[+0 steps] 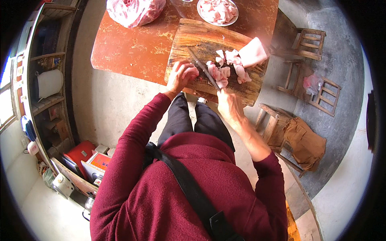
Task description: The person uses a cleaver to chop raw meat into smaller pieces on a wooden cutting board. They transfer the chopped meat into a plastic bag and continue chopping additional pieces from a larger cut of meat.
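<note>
Meat [194, 73] against left fingers [185, 67], knife [206, 71] just rightward.

A maroon long-sleeved sweater [241, 186], crossed diagonally by a wide black strap [185, 182], is worn over dark trousers [177, 117].

I look steeply down through head-worn fisheye: torso [161, 193] nearest, fingers [185, 68] and surface [128, 48] farther ahead, straight edges bending toward rim.

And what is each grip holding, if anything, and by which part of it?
The right grip holds the knife by its handle end. The left grip is on a piece of meat, partly covering it, so the exact hold cannot be told.
</note>
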`<act>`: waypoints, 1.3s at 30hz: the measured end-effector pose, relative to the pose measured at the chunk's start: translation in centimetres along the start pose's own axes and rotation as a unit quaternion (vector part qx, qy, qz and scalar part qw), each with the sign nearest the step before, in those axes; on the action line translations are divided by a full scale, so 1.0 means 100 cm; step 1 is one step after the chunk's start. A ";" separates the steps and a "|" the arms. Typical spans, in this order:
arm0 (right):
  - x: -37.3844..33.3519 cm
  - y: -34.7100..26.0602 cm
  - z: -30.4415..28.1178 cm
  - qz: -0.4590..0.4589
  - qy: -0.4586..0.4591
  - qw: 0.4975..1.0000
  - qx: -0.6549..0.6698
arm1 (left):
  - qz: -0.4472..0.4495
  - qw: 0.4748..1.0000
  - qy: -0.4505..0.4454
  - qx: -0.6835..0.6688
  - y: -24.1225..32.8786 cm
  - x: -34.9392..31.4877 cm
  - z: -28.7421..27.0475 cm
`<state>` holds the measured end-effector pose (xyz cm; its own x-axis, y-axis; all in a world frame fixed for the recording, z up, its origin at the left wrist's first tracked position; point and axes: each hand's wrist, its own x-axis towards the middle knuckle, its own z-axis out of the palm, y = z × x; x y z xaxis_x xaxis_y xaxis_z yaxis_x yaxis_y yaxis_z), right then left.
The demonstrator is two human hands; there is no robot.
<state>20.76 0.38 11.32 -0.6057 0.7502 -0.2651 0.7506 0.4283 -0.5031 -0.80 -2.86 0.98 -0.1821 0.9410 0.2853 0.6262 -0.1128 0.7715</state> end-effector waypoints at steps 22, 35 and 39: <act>0.079 -0.015 0.026 -0.049 0.066 0.995 -0.048 | 0.036 0.997 -0.059 -0.014 -0.013 -0.008 0.001; -0.014 0.004 0.014 -0.020 -0.053 0.998 -0.027 | 0.020 0.999 -0.039 0.009 -0.022 -0.017 0.004; 0.024 -0.016 0.013 0.011 -0.084 0.996 0.036 | 0.027 0.999 -0.039 -0.007 -0.022 -0.015 0.001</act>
<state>17.74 0.87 10.37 -0.6296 0.6619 -0.4069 0.7469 0.3715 -0.5514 -1.82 -3.97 -1.15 -0.0892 0.9553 0.2820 0.6222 -0.1677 0.7647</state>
